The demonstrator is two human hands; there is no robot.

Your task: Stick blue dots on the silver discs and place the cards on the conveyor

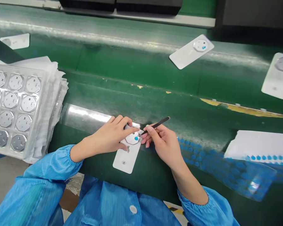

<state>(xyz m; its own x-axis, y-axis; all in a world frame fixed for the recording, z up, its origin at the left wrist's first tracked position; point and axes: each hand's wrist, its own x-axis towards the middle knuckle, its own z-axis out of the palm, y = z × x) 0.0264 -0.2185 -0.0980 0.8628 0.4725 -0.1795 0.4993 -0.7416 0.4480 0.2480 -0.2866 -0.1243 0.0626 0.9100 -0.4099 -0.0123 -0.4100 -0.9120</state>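
Observation:
A white phone back cover (125,160) lies at a slant on the green bench in front of me. Near its top is a silver round camera plate (131,140) with a small blue dot sticker (136,138) on it. My left hand (112,134) grips the cover around this plate, thumb and fingers on either side. Black tweezers (158,123) are pinched in my right hand (163,142), their tips down at the blue dot. Whether the tips touch the dot is too small to tell.
At left, a clear tray (43,94) of silver round plates tops a stack of trays and sheets. A blue sticker sheet (235,175) and white paper (259,144) lie at right. Further covers (191,51) rest on the green belt (132,62) beyond, with black boxes (148,6) behind.

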